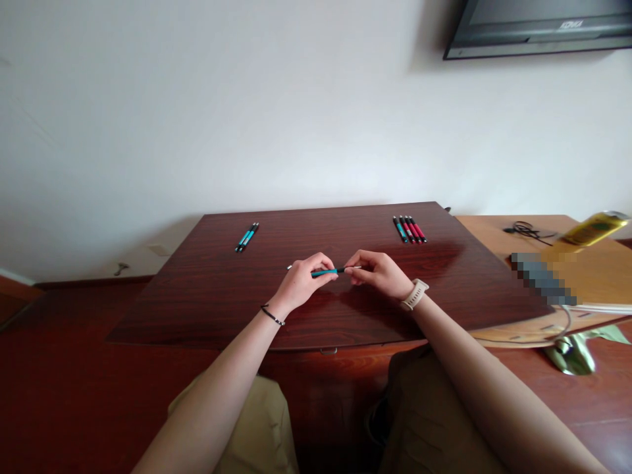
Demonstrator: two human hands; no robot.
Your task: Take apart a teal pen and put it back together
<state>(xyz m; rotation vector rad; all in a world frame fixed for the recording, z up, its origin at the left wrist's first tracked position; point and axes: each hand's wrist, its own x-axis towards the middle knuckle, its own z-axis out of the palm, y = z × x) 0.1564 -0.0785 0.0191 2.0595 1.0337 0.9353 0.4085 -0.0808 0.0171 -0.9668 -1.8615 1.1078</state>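
Near the middle of the dark wooden table (296, 322), a teal and black pen (324, 272) is held sideways between my two hands. My left hand (301, 280) is closed around its teal barrel, and the silver end pokes out to the left behind the hand. On the other side, my right hand (380, 273) pinches the black end, with a thin light-coloured piece showing between the fingers. Two teal pens (247, 237) lie side by side at the back left. At the back right lies a row of a teal pen (400, 230) and red pens (415, 229).
A lighter wooden cabinet (607, 263) adjoins the table on the right. It carries a black cable (528, 230), a yellow can (595, 227) and a pixelated dark object (543, 278). Behind the table is a white wall with a mounted television (543, 29).
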